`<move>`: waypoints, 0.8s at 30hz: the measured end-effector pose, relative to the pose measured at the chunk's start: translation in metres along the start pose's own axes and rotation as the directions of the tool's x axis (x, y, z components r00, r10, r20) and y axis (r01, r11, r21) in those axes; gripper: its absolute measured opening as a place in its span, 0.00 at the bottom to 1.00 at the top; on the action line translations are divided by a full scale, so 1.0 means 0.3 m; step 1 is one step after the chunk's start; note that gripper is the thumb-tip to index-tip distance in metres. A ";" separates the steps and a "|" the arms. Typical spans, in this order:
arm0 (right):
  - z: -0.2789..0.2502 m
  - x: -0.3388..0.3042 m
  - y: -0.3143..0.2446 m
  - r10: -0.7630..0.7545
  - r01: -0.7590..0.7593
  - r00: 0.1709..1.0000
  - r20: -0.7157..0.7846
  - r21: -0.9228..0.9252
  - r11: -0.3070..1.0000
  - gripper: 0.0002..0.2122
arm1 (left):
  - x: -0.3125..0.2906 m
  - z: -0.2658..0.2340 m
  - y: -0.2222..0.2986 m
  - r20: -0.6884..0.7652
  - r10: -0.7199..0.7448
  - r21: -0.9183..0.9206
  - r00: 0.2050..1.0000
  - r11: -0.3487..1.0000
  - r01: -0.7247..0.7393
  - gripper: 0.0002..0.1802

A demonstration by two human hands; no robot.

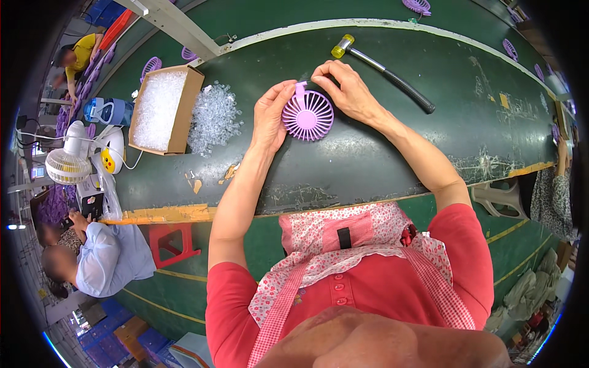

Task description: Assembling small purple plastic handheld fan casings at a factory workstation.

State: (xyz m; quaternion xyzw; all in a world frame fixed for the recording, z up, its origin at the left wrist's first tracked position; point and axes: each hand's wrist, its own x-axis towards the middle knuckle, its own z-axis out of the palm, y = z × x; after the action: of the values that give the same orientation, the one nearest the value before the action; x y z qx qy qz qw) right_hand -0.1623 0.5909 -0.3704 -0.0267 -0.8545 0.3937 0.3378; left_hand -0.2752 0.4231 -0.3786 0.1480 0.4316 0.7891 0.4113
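A small purple fan head (pixel 308 116) with a round slotted cage and a short neck lies at the middle of the dark bench. My left hand (pixel 270 115) grips its left side, thumb and fingers closed near the neck. Just right of the neck's upper end is my right hand (pixel 345 92), its thumb and fingertips pinched together. Whatever sits in that pinch is too small or hidden to make out. Left of my left hand lies a loose pile of small clear plastic pieces (pixel 215 118). Beyond my right hand rests a mallet (pixel 390 76) with yellow faces and a black grip.
An open cardboard box (pixel 179 126) of clear pieces stands at the left, beside a white desk fan (pixel 69 161) and a blue bottle (pixel 109 111). A metal post (pixel 178 27) rises at the bench's far edge. Co-workers sit left and right. A red stool (pixel 173 244) stands below.
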 end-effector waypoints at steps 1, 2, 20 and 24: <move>0.003 -0.004 -0.015 0.026 -0.026 1.000 0.017 0.028 0.999 0.07 | 0.000 -0.001 0.000 -0.002 0.002 -0.001 1.000 1.000 -0.002 0.10; 0.006 -0.006 -0.033 0.051 -0.053 0.998 0.035 0.055 0.997 0.07 | 0.000 -0.003 0.000 -0.005 -0.004 -0.001 1.000 1.000 0.004 0.10; -0.048 0.033 -0.058 0.098 -0.109 0.992 0.076 0.159 0.981 0.06 | 0.004 0.028 -0.011 0.009 0.222 0.137 0.975 0.966 -0.221 0.14; -0.125 0.167 0.017 0.124 -0.091 0.962 -0.245 0.142 0.986 0.06 | 0.032 -0.006 -0.023 -0.049 0.429 0.464 0.902 0.809 -0.360 0.15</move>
State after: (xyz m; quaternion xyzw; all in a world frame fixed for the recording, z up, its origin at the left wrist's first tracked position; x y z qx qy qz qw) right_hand -0.1795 0.6346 -0.3287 -0.1013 -0.7745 0.4593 0.4229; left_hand -0.2786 0.4316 -0.3862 0.2641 0.5895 0.7466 0.1593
